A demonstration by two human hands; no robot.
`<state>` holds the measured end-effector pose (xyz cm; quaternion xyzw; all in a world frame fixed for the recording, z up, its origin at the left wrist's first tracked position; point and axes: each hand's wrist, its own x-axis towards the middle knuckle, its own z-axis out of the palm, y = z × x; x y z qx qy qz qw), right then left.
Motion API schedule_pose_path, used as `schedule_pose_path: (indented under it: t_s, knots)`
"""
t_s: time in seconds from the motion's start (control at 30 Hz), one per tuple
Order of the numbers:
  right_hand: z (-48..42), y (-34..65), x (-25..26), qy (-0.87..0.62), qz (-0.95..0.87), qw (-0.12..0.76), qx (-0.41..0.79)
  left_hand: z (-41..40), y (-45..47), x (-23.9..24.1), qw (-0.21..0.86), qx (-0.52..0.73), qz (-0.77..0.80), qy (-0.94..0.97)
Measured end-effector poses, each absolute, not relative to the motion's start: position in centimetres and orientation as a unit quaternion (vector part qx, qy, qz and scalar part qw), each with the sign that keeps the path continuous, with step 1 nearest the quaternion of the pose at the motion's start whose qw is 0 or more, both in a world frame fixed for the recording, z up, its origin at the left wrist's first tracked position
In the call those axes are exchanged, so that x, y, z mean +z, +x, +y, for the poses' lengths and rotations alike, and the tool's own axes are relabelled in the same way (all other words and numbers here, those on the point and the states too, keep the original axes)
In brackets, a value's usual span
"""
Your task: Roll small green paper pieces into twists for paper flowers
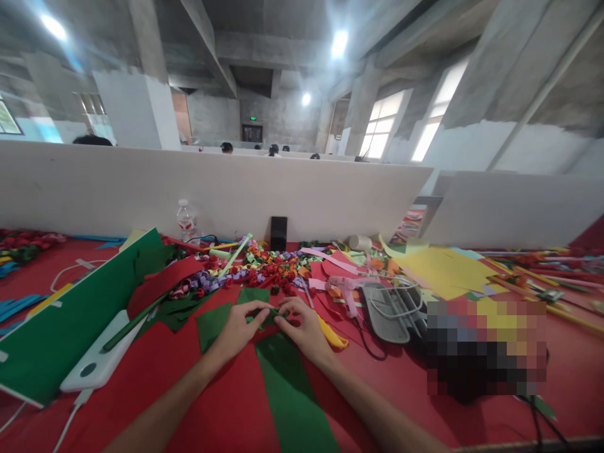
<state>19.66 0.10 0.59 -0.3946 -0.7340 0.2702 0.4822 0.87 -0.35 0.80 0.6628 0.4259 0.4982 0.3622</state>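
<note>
In the middle of the red table, my left hand [240, 324] and my right hand [304, 324] meet with thumbs and forefingers closed in a pinch. Both hold a small green paper piece [274, 313], mostly covered by the fingers. A long green paper strip [290, 384] runs below them toward my body. Beside my left hand lies another green paper piece [214, 324]. The yellow-handled tool [336, 335] lies just right of my right hand, its other end hidden. Farther right is a pink glue gun [348, 292] with a black cord.
A white power strip [97, 352] and an upright green board [89, 314] stand on the left. Behind my hands are piled colourful paper pieces [278, 267], a phone [279, 233] and a water bottle [185, 219]. A grey tray [387, 318] and yellow paper sheets [443, 267] lie right.
</note>
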Motion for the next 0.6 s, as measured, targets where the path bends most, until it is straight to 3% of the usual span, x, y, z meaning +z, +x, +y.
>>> schedule_pose_path:
  t_s: [0.37, 0.6]
  knots:
    - [0.00, 19.41, 0.46, -0.392, -0.716, 0.462, 0.346, 0.17, 0.79, 0.22, 0.372, 0.516, 0.440, 0.634]
    - [-0.08, 19.54, 0.56, -0.408, -0.718, 0.456, 0.333, 0.37, 0.64, 0.29, 0.386, 0.539, 0.426, 0.616]
